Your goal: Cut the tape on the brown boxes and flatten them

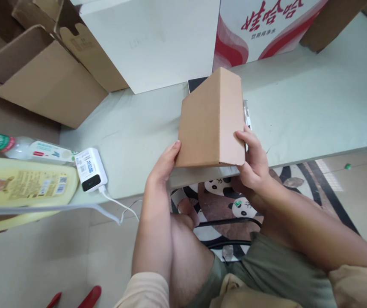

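Observation:
A plain brown cardboard box [201,124] is held up between my two hands, tilted over the front edge of the pale green table [128,132]. My left hand [166,160] grips its lower left side, thumb showing and the other fingers hidden behind it. On the right side, my right hand [252,156] presses its thumb against the narrow face, with fingers curled around the back edge. Behind the box, a dark flat object [197,83] and a silvery metal piece [247,113] partly show; I cannot make out what they are.
A white box [158,42] and a red-and-white carton [263,32] stand along the back. Open cardboard boxes [51,81] are at left. Nearer lie a plastic bottle [19,147], a yellow container [26,184] and a white device [90,169] with a cable. A panda-patterned mat [217,188] lies below.

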